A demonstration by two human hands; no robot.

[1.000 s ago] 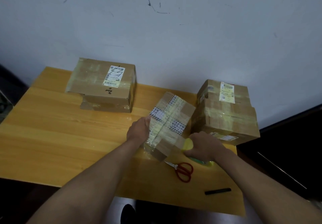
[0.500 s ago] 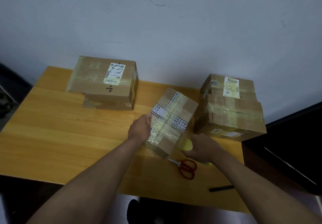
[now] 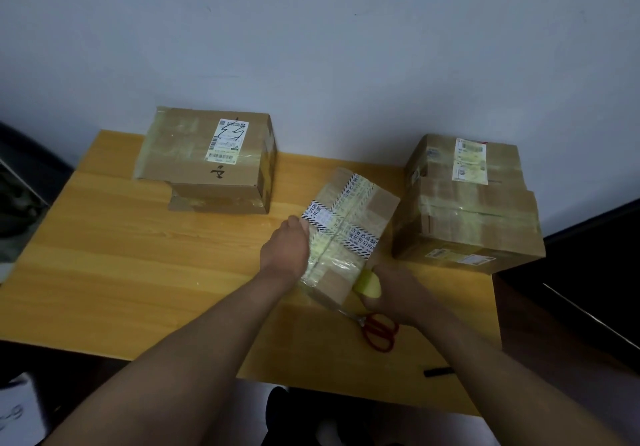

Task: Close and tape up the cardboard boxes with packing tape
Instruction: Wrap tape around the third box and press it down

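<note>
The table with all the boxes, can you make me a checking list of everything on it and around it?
Surface: wooden table, bare wood around the boxes.
Job's things: small box tilted on the table, crossed with printed and clear tape; yellow tape roll at its near corner.
Clutter: red scissors; black pen; box stack at back left; box stack at right.
Hands: left hand presses the small box's side; right hand grips the tape roll.
Cables: nothing seen.
Surroundings: scuffed pale wall; dark furniture at right.

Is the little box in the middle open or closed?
Closed. The small box has its flaps down flat, with tape crossing over the top both ways.
</note>
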